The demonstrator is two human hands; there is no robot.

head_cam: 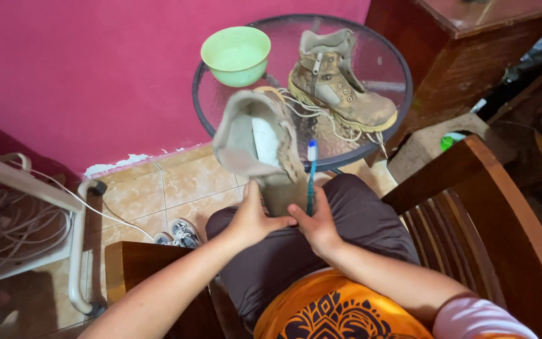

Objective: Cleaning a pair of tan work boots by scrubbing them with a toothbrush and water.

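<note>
A tan boot point(260, 143) stands upright on my lap, its opening facing me. My left hand point(253, 216) grips the boot's lower part from the left. My right hand point(317, 225) holds a blue toothbrush point(311, 176) upright against the boot's right side, bristles at the top. A second, dirty tan boot point(340, 85) with loose laces rests on the round glass table point(221, 119) ahead. A light green bowl point(236, 55) sits on the table to its left.
A pink wall rises behind the table. A wooden chair point(484, 207) stands at my right and a wooden cabinet point(465, 44) is at the far right. A white rack with coiled cable point(14, 220) is at left. A sneaker point(180, 233) lies on the tiled floor.
</note>
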